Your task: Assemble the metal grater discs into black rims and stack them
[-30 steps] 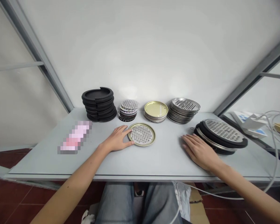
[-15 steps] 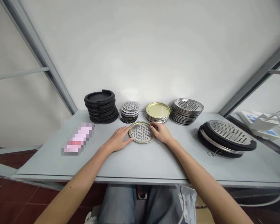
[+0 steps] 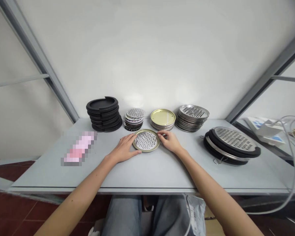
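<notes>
A round gold-rimmed plate [image 3: 149, 150] rests on the table in front of me, with a silver grater disc [image 3: 145, 141] full of raised holes inside its rim. My left hand [image 3: 124, 148] cups the plate's left edge, fingers behind and thumb stretched along the front. At the right edge, my right hand [image 3: 169, 141] has its fingers curled and thumb bent against the rim. Behind the plate stand a stack of small perforated discs [image 3: 135, 113] and a stack of gold plates [image 3: 163, 117].
Black ring-shaped bases [image 3: 103, 113] are stacked at back left. Assembled metal grater plates [image 3: 193, 113] form a stack at back right. Further right lie black-rimmed graters [image 3: 233, 144] with wire clips. A pixelated pink item [image 3: 80, 147] lies left. A white cable [image 3: 293, 170] hangs at right.
The view has shifted slightly, so everything on the table appears a little further left. Both hands stay at the plate's edges.
</notes>
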Tool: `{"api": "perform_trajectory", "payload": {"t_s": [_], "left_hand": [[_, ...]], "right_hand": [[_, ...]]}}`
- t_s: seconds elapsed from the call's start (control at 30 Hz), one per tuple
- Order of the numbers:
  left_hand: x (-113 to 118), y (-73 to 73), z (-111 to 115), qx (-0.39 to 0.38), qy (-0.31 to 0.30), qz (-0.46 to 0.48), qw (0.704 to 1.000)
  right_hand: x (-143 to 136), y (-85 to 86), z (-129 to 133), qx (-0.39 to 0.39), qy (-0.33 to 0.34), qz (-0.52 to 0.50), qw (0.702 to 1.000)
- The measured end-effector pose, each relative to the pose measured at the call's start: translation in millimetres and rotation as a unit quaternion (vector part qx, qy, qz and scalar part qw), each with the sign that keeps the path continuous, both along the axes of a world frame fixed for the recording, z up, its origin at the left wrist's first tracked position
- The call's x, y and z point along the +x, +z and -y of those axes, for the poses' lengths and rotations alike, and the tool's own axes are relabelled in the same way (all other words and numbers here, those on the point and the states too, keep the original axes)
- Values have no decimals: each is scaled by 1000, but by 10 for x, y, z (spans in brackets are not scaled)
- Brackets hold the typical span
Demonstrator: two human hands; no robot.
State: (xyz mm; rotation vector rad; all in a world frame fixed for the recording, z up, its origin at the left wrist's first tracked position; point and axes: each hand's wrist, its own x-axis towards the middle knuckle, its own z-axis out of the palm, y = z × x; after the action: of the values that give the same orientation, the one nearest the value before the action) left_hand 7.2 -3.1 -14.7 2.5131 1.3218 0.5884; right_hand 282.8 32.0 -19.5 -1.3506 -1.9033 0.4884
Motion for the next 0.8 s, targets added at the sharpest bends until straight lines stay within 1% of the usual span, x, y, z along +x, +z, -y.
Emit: {"api": "perform_trajectory", "payload": {"t_s": [0.13,0.23,0.4,0.53,0.67,0.73,0.8], "left_hand": [[-16,-26,-14,12,-2,2,1000],[-23,-6,-6,16,-6,3,1000],[-14,45,13,19,-11,-8,1000],[-9,32,0,21,-8,-4,1000],[-16,-12,-15,24,4,10,1000],[-24,-34,-21,23,11,11,1000],[-33,-53,-28,22,14,8,1000]], "right_hand": [[24,17,22,17,26,72,997],[28,11,25,29,29,94,995],[33,-24,-6,61,43,84,994],[31,-21,-7,64,65,85,992],[30,-9,8,59,46,79,994],[35,-5,5,78,36,56,995],[43,2,-8,115,16,22,993]]}}
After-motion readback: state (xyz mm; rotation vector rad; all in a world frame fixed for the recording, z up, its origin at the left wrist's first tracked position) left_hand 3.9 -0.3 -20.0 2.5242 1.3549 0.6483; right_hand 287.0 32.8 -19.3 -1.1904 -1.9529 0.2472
